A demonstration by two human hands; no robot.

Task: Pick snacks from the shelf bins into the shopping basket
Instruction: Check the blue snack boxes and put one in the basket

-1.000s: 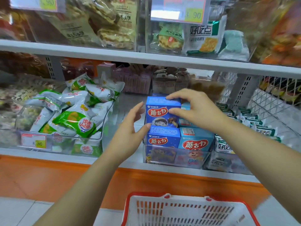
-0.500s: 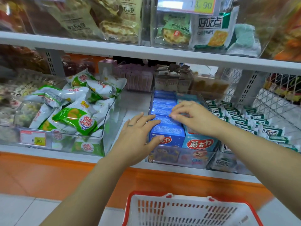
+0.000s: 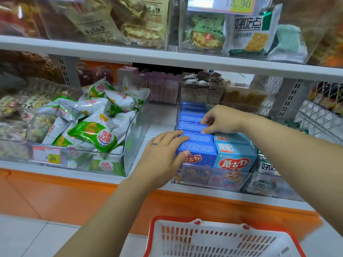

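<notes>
A white shelf (image 3: 55, 168) is stretched across the view, and a red-rimmed basket (image 3: 213, 243) is seen below it at the bottom edge. 2 clear bins are set on the shelf. The left bin (image 3: 130, 145) is heaped with green-and-white bags (image 3: 92, 134). The right bin (image 3: 209, 178) is packed with a row of dark blue boxes (image 3: 191, 108) on its left side and light blue boxes (image 3: 235, 156) on its right. The left hand (image 3: 163, 158) is laid flat on the front box (image 3: 200, 145) of the dark row, fingers straight across its top and thumb pressed to its front face; nothing is gripped. The right hand (image 3: 220, 121) is curled over the second box (image 3: 192, 126) just behind, whose top is pinched between fingertips and thumb. A tag (image 3: 47, 155) marked 8.80 is fixed to the left bin. A ring (image 3: 154, 144) is worn on the left hand.
</notes>
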